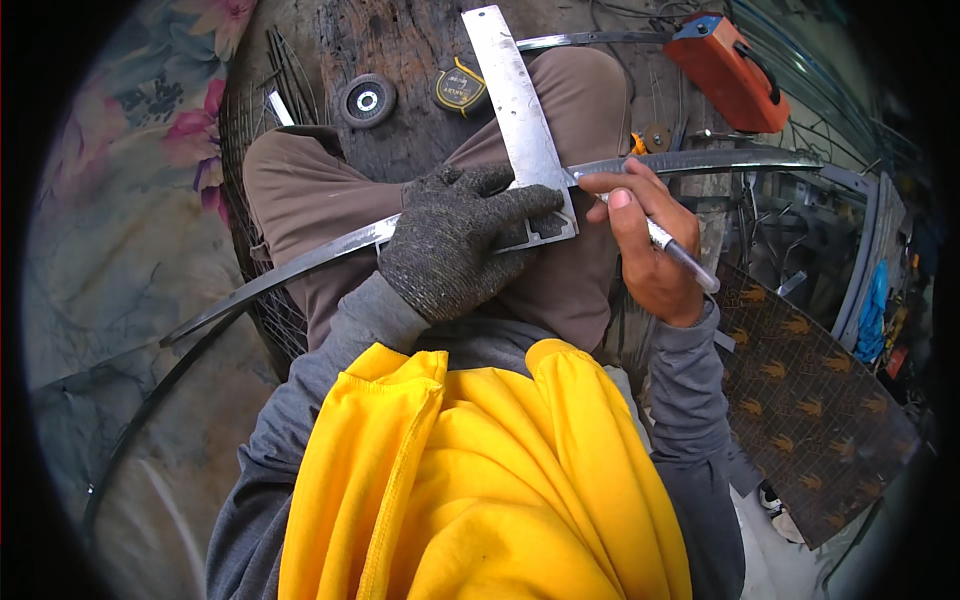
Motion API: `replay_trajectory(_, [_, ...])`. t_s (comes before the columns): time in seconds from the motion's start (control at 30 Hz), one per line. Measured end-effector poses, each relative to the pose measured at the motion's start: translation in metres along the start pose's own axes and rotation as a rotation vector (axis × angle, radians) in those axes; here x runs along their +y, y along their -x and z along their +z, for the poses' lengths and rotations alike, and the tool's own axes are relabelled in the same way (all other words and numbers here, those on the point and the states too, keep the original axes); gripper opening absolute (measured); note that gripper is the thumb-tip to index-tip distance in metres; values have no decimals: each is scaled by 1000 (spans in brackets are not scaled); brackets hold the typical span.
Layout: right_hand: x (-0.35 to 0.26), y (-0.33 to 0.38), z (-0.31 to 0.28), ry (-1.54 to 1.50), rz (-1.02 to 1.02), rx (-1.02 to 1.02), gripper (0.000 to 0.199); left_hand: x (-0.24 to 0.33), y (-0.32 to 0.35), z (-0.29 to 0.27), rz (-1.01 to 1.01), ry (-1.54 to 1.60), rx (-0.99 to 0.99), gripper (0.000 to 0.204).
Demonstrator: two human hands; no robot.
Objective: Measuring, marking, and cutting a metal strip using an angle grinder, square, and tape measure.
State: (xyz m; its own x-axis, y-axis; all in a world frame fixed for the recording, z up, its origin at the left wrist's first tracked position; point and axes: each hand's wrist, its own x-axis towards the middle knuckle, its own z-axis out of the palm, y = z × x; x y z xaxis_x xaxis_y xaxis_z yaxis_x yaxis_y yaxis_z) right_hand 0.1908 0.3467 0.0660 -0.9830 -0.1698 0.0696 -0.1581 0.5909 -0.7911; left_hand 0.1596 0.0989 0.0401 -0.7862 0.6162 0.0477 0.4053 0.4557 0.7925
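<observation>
A long metal bar [280, 277] lies across my lap from the lower left to the right. On it rests a flat metal square [515, 95], its blade pointing away from me and its thicker stock at the near end. My left hand [450, 240], in a dark grey knit glove, is closed over the square's near end and the bar, pressing them together. Bare, my right hand [655, 235] pinches a clear-barrelled pen [685, 260]. The pen's point meets the bar beside the square's right edge; any mark there is too small to tell.
Beyond my knees, a grinding disc [368, 101] and a yellow-and-black tape measure [460, 88] lie on a dark wooden board [385, 40]. An orange case with a black handle [728, 72] stands at the far right. Nearer on the right is a brown patterned sheet [800, 410].
</observation>
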Motion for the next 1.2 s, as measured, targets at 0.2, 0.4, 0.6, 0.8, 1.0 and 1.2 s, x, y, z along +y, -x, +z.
replay_trajectory(0.2, [-4, -1, -3, -9, 44, -12, 27, 2, -3, 1, -66, 66, -64, 53])
replay_trajectory(0.4, [-2, -1, -2, -5, 43, -8, 27, 5, -3, -5, -73, 54, -98, 56])
replay_trajectory(0.6, [-5, -1, -3, 7, 42, -24, 27, 2, -2, 2, -66, 96, -60, 52])
replay_trajectory(0.8, [-3, -2, -10, 9, 13, -64, 27, 2, -3, 1, -41, 45, -51, 50])
replay_trajectory(1.0, [-4, -3, -39, -54, 91, -165, 26, 5, -1, -2, 2, -17, -13, 52])
replay_trajectory(1.2, [18, -6, -52, 496, 23, -17, 35, 5, 3, 2, 11, -49, -14, 50])
